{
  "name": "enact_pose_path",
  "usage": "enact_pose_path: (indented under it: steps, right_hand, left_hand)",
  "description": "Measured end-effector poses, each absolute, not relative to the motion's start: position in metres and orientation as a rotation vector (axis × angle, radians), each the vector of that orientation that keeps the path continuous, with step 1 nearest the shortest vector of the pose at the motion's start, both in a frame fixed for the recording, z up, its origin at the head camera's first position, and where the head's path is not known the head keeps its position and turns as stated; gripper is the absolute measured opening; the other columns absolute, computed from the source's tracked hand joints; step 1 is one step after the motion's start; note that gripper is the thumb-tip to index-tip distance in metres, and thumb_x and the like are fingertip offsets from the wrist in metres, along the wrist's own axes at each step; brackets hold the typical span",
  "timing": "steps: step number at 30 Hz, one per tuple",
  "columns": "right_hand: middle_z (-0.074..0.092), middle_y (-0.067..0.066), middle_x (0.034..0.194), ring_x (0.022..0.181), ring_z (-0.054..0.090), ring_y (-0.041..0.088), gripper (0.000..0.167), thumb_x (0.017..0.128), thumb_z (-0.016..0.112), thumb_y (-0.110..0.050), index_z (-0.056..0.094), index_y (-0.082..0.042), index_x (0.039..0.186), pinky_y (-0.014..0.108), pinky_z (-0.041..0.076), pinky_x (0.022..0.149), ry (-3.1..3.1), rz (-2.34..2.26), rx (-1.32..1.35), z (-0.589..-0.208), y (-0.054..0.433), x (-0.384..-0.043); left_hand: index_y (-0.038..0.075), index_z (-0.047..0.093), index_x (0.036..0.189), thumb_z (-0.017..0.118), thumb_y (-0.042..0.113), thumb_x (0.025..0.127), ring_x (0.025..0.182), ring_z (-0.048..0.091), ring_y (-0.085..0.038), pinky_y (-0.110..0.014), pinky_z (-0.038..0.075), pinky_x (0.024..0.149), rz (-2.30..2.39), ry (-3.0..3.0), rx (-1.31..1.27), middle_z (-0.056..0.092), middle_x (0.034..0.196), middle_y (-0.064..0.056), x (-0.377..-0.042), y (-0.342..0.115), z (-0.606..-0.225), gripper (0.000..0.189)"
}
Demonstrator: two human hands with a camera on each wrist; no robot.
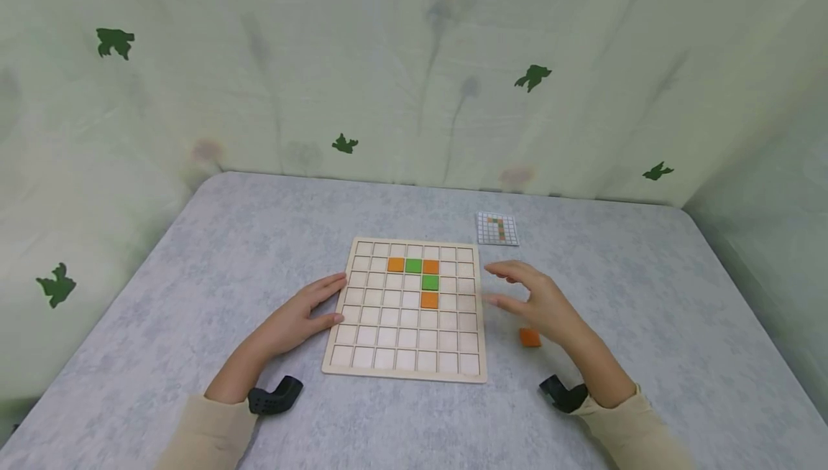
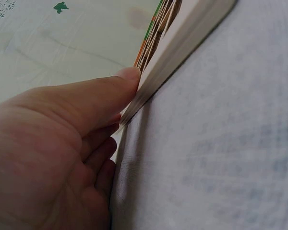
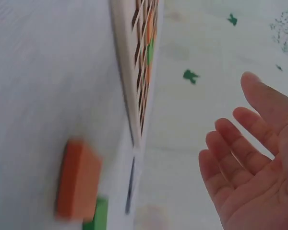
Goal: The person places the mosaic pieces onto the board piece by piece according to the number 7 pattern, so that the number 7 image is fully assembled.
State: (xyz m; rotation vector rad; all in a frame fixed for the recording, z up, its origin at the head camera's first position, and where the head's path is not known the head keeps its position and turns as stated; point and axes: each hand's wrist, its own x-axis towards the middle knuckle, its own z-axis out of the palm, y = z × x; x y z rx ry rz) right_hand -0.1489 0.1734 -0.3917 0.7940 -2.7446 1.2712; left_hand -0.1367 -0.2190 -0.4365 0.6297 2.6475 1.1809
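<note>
A wooden grid board [image 1: 382, 319] lies flat on the table. Orange and green square tiles fill several of its cells, among them a green tile [image 1: 430, 282] and an orange tile [image 1: 430, 300] below it. My left hand [image 1: 294, 323] rests against the board's left edge, its thumb touching the rim in the left wrist view. Off the board's right side, my right hand [image 1: 546, 308] hovers with fingers spread and nothing in them. Beneath it on the table is a loose orange tile [image 1: 530, 338]. The right wrist view also shows a loose green tile [image 3: 100, 214], hidden in the head view.
Behind the board's right corner lies a small card [image 1: 497, 229] printed with a grid and coloured squares. The grey table [image 1: 259, 211] meets a pale curtain [image 1: 388, 60] with green bird shapes at the back and sides.
</note>
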Motion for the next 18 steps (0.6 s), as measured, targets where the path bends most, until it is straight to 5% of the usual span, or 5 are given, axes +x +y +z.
enact_pose_path:
  steps: [18]
  right_hand:
    - [0.055, 0.008, 0.114, 0.107, 0.049, 0.027, 0.035, 0.078, 0.069, -0.005, 0.06, -0.006, 0.112, 0.045, 0.039, 0.089, -3.012, 1.198, 0.657, -0.424, 0.245, -0.136]
  left_hand:
    - [0.005, 0.03, 0.141, 0.06, 0.03, 0.087, 0.133, 0.015, -0.032, -0.053, 0.019, 0.101, 1.164, 2.645, 0.609, 0.021, 0.146, -0.009, -0.137, -0.22, -0.436, 0.066]
